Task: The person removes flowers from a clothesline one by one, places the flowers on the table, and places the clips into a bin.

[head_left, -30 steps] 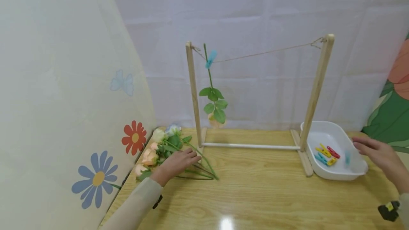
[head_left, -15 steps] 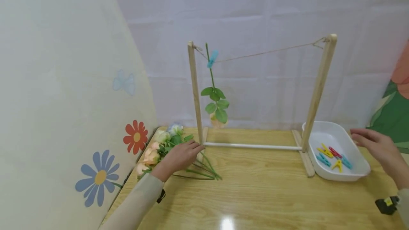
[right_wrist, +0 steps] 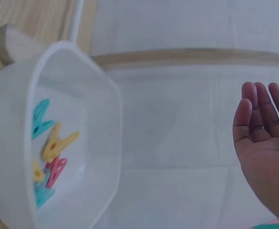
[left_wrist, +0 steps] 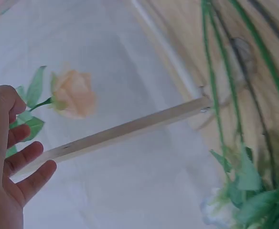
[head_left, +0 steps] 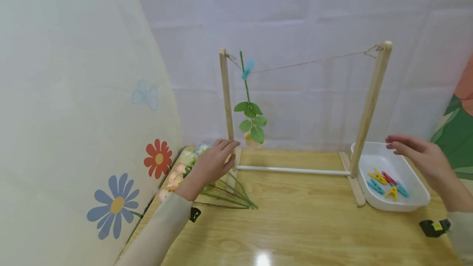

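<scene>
My left hand is raised above the pile of cut roses, beside the rack's left post, with loosely bent fingers and nothing in them. In the left wrist view its fingers are spread apart. A peach rose hangs head down from the string, its stem clipped by a blue clothespin. My right hand hovers over the right rim of a white plastic tub, palm showing and holding nothing in the right wrist view. Inside the tub lie yellow clothespins, a red one and blue ones.
A wooden rack with a left post and a right post carries the sagging string. A white rod joins its feet low down. Rose stems extend rightward across the wooden table. A flower-printed wall panel borders the left side.
A blue clothespin dropped from near my right hand into the tub. My left hand has lifted off the rose stems. The right hand has risen and shifted left.
</scene>
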`<control>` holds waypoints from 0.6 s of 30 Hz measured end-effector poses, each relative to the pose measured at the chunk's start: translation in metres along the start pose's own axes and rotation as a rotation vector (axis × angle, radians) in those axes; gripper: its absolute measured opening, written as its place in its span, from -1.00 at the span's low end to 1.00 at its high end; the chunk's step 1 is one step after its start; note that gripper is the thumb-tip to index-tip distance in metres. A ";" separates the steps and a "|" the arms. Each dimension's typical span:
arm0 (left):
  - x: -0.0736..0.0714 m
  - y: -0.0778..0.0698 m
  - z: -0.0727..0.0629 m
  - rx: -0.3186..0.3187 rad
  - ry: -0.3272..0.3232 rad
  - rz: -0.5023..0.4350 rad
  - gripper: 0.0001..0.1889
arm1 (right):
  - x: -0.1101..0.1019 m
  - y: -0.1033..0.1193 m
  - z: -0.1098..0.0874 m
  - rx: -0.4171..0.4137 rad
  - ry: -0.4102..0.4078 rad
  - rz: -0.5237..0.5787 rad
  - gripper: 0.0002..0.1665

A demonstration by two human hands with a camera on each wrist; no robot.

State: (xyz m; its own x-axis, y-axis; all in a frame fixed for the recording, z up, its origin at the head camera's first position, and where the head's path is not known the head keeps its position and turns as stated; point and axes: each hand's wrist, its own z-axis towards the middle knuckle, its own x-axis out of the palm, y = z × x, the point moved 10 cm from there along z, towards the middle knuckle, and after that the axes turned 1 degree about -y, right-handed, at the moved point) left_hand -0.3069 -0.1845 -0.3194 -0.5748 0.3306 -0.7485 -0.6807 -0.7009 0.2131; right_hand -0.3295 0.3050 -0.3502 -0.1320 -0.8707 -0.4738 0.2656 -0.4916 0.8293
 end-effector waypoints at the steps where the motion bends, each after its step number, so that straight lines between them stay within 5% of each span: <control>1: -0.003 0.002 0.003 -0.018 -0.011 -0.013 -0.53 | 0.001 0.005 0.001 -0.014 0.003 0.005 -0.60; 10: -0.027 0.012 0.027 -0.149 -0.089 -0.070 -0.51 | 0.017 0.047 0.008 -0.073 0.031 0.048 -0.53; 18: -0.040 0.016 0.043 -0.204 -0.127 -0.092 -0.47 | 0.030 0.084 0.016 -0.223 0.071 0.149 -0.60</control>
State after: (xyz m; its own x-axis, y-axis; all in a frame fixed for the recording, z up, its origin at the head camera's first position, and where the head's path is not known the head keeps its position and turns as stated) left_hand -0.3146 -0.1815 -0.2589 -0.5760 0.4662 -0.6715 -0.6341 -0.7732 0.0070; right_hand -0.3260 0.2373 -0.2898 -0.0103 -0.9261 -0.3772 0.4816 -0.3352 0.8097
